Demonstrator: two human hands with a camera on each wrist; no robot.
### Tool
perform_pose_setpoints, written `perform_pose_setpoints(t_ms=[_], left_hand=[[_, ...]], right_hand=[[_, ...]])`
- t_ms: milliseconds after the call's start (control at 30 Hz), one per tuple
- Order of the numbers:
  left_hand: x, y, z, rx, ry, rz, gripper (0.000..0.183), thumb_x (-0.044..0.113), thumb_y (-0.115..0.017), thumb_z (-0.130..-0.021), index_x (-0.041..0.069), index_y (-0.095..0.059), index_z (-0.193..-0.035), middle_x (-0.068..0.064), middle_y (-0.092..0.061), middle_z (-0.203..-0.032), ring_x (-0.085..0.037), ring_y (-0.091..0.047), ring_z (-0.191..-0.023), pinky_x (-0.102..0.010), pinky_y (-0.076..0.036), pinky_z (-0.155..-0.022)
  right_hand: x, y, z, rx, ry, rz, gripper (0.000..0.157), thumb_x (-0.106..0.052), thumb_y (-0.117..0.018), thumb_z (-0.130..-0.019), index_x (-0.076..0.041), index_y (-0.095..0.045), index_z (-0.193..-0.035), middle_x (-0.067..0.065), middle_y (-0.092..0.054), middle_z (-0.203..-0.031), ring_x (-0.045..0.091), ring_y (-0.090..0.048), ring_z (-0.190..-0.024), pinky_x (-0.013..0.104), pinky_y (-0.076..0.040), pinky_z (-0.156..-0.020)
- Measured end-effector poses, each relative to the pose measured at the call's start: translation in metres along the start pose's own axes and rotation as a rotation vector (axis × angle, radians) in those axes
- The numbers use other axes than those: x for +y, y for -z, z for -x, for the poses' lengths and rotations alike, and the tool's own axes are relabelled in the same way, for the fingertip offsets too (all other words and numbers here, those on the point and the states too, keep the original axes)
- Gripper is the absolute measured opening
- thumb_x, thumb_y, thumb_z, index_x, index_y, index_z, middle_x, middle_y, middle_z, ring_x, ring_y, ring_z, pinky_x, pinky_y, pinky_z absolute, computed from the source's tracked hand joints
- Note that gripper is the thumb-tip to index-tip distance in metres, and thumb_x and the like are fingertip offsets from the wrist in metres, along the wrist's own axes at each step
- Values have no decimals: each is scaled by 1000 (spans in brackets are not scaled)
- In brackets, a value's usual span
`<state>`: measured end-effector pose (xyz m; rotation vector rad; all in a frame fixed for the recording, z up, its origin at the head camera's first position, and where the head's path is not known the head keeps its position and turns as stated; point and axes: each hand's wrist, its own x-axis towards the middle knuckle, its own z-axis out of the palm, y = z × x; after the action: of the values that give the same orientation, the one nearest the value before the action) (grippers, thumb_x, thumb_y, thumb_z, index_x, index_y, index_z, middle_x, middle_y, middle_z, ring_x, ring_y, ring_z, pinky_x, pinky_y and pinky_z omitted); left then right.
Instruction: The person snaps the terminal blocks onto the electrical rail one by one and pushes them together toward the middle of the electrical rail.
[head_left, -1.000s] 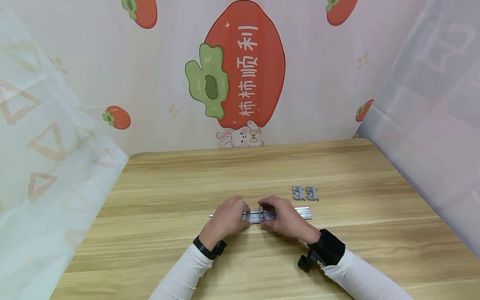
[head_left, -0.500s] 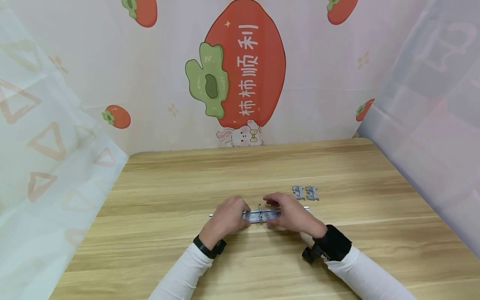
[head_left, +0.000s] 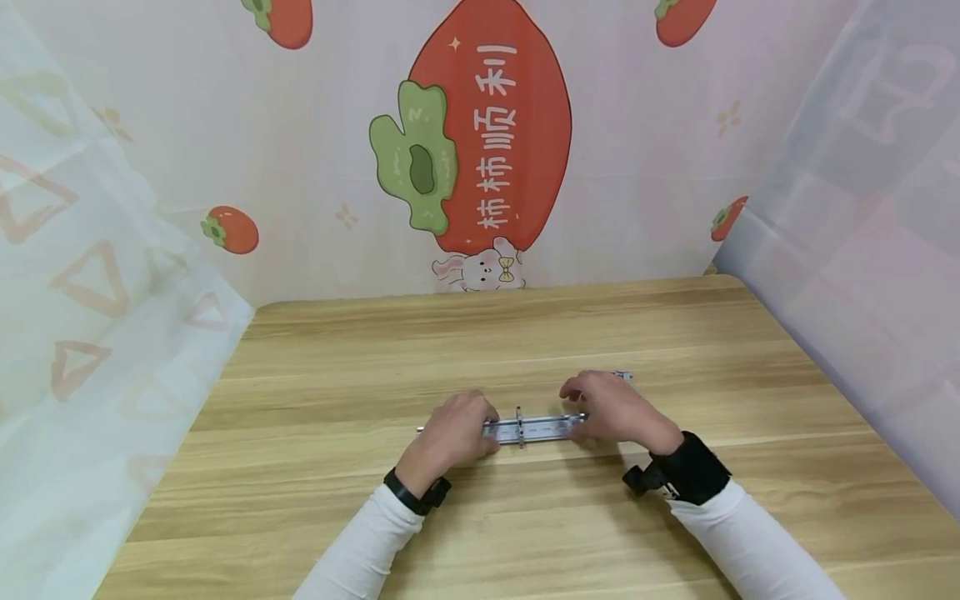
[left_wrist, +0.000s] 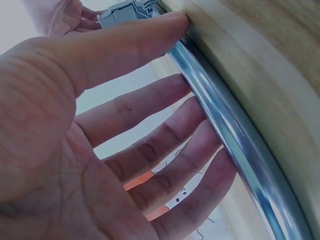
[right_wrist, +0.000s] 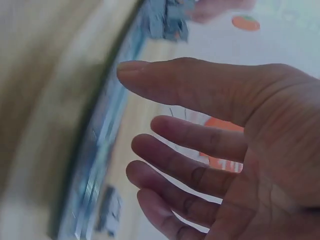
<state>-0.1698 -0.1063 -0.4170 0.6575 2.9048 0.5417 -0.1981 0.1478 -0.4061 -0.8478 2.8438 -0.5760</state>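
A silver metal DIN rail [head_left: 551,429] lies crosswise on the table. My left hand [head_left: 456,429] holds its left part, thumb on the near edge and fingertips along the far edge. A grey terminal block [head_left: 520,427] sits upright across the rail, just right of that hand; the left wrist view shows the block [left_wrist: 125,14] beyond the thumb. My right hand [head_left: 618,408] hovers over the rail's right end, fingers apart and nothing between them. Behind it a loose grey terminal block [head_left: 624,377] peeks out, mostly hidden by the hand.
The wood-grain table [head_left: 360,358] extends around the rail. A white printed curtain [head_left: 315,167] hangs behind the table, with similar sheets on both sides.
My right hand has let go of the terminal block on the rail and moved right and back, now covering most of the loose blocks. The left hand has stayed on the rail.
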Motion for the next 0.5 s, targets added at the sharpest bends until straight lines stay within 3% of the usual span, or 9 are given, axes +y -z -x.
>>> perform_pose_setpoints(t_ms=[200, 500], left_hand=[[1, 2, 0, -10, 2, -30, 25, 25, -75, -72, 11, -70, -92, 0, -57, -94, -12, -47, -77, -27, -39, -58], [2, 3, 1, -25, -14, -59, 25, 25, -73, -74, 13, -69, -96, 3, -51, -84, -13, -46, -73, -28, -38, -55]], right_hand=[[25, 17, 3, 60, -54, 71, 47, -16, -75, -65, -6, -63, -109, 7, -60, -98, 22, -55, -89, 38, -42, -76], [57, 27, 11, 84, -172, 83, 56, -12, -73, -68, -2, -55, -120, 18, -53, -116, 36, -49, -105, 49, -38, -85]])
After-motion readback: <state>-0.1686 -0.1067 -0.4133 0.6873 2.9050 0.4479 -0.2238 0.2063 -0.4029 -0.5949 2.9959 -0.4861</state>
